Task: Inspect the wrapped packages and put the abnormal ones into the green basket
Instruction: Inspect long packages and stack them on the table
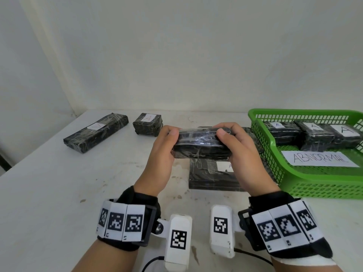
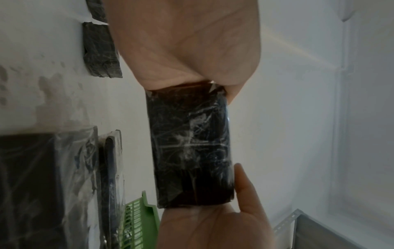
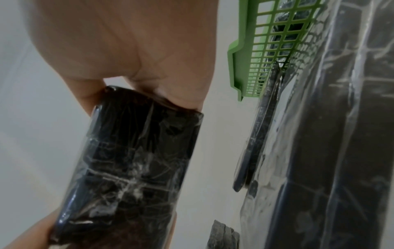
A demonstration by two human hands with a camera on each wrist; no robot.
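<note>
A black plastic-wrapped package (image 1: 200, 144) is held up above the table between both hands. My left hand (image 1: 167, 148) grips its left end and my right hand (image 1: 233, 146) grips its right end, thumbs on the near face. The wrist views show the same package (image 2: 189, 148) (image 3: 132, 170) clamped between the two palms. The green basket (image 1: 263, 130) stands at the right, holding three wrapped packages (image 1: 312, 134) labelled "A" and a paper reading ABNORMAL (image 1: 318, 159). No label shows on the held package.
A flat black package (image 1: 208, 173) with a white label lies on the table under my hands. A long package (image 1: 96, 132) and a small cube package (image 1: 147, 124) labelled "A" sit at the back left. White walls close the table's far side.
</note>
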